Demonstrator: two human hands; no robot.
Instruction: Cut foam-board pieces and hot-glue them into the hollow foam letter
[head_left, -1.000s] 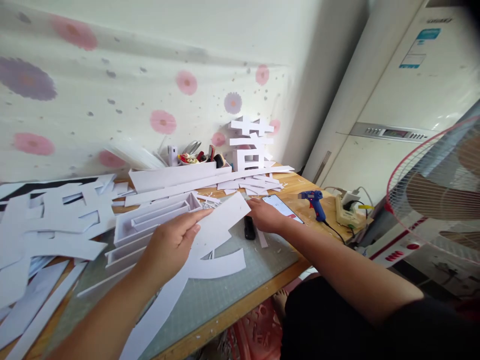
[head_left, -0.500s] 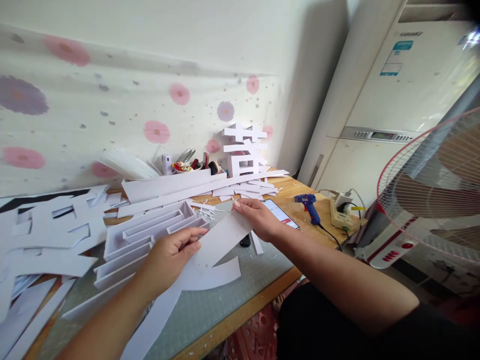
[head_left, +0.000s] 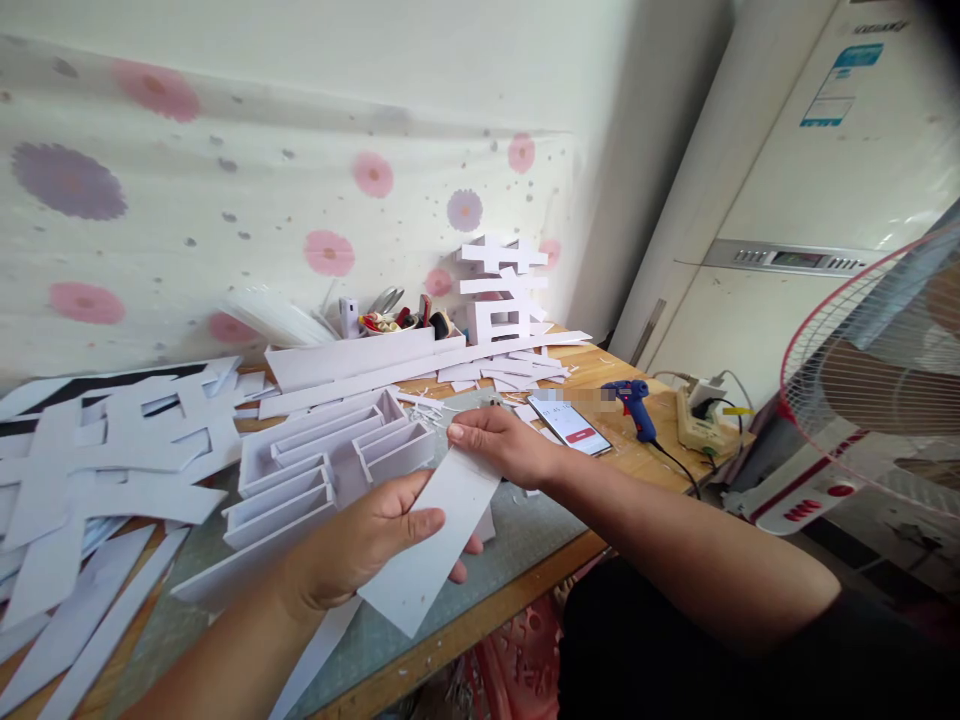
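My left hand [head_left: 360, 548] grips the lower part of a white foam-board strip [head_left: 439, 535], thumb on top. At the strip's upper end my right hand [head_left: 499, 443] pinches it. The strip is held tilted just above the grey cutting mat [head_left: 442, 610]. Behind it lies a white box-like foam-board character [head_left: 330, 455] with raised walls. A phone [head_left: 571, 424] with a lit screen lies just right of my right hand.
A blue glue gun [head_left: 632, 400] and a power strip [head_left: 701, 425] lie at the table's right end. A standing white character [head_left: 504, 290], a tool tray [head_left: 390, 325] and loose strips are at the back; flat cut-outs [head_left: 112, 450] lie left. A fan [head_left: 877, 390] stands right.
My right hand came back from near the phone and took the strip's upper end. Both hands lifted the strip off the larger cut-out and drew it toward me.
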